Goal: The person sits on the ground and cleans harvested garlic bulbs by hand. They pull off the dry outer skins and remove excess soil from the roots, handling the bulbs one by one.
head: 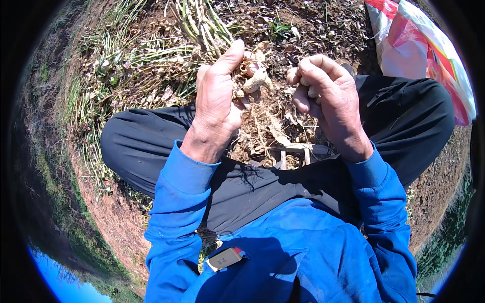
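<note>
My left hand grips a bunch of uprooted peanut plants by the lower stems, its thumb pointing up. Peanut pods and dry roots stick out at the right side of this hand, towards the other one. A short gap away, my right hand is curled around a few loose peanut pods, partly hidden by the fingers. Both hands are above the ground between my bent knees.
Pulled peanut plants lie in a heap at the left and ahead. A red and white plastic sack stands beyond my right knee. Dry leaves and soil cover the ground ahead. Slats, perhaps wooden, show below the hands, close to my lap.
</note>
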The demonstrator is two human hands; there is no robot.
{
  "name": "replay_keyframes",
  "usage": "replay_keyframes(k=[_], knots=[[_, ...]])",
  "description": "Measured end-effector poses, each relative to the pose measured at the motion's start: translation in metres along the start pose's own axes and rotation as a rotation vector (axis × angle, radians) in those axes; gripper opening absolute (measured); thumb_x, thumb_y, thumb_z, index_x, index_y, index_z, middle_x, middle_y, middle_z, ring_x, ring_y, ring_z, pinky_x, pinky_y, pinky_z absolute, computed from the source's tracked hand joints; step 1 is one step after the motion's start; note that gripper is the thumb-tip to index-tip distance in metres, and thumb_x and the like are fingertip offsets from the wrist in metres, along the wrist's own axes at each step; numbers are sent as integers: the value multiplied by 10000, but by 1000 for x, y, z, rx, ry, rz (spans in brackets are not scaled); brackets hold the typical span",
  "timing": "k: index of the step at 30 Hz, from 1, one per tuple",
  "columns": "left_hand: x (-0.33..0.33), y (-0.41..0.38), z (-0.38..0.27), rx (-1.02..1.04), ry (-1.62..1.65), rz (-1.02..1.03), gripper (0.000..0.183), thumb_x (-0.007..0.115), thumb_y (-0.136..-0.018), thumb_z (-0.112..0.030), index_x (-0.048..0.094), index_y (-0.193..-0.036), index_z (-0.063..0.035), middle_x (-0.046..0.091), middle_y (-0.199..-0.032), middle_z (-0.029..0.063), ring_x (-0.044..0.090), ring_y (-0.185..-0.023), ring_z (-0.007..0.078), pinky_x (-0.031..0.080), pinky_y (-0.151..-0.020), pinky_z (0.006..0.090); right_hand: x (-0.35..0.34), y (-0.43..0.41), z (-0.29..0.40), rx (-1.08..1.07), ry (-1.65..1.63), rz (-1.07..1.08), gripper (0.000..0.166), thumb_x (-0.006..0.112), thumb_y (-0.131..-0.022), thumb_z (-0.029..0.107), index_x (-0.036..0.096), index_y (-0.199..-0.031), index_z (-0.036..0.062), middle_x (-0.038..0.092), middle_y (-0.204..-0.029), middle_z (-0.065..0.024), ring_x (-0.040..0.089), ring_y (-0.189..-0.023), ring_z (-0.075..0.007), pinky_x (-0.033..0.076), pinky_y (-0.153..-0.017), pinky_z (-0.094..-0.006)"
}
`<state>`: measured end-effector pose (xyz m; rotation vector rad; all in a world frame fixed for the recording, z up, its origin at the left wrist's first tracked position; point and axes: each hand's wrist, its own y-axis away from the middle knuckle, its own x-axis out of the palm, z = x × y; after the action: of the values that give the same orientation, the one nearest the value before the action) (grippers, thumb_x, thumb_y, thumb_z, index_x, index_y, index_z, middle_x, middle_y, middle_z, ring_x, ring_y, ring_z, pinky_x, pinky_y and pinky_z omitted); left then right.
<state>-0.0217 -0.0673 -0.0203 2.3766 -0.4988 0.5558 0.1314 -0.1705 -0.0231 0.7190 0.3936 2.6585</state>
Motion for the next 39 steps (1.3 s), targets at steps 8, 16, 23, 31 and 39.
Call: replay_keyframes(k=[8,16,23,31,39], knots=[[2,1,14,142,-109,-92,236,577,-963,-200,633,-867,9,643,-770,83,623,-649,147,530,-569,274,30,13,-25,10,177,-52,293,732,-848,150,633,-1058,-29,617,-757,-7,539,-644,-30,443,-543,-197],[6,2,25,179,-175,-137,200,575,-957,-152,636,-861,12,661,-775,88,658,-639,156,559,-562,277,27,8,-38,-259,549,-129,349,783,-794,149,621,-1040,-37,648,-773,-41,574,-672,-78,486,-583,-237],[4,-1,32,286,-435,-245,250,609,-946,-188,608,-749,-35,604,-691,28,548,-555,82,461,-501,247,30,12,-35,-222,438,-197,256,736,-822,94,602,-999,-35,640,-766,-36,567,-705,-44,487,-605,-213],[15,1,33,339,-508,-215,427,609,-937,-215,444,-583,-44,453,-572,-38,373,-515,63,311,-429,291,25,10,-29,-368,388,8,204,695,-837,11,618,-1022,-29,671,-849,-34,623,-771,-64,525,-670,-212],[2,-1,35,153,-361,-136,244,607,-951,-198,598,-765,-40,560,-674,-12,504,-568,55,400,-486,235,17,4,-34,-560,676,34,272,732,-813,29,640,-1064,-18,675,-881,-72,616,-743,-81,508,-633,-237]])
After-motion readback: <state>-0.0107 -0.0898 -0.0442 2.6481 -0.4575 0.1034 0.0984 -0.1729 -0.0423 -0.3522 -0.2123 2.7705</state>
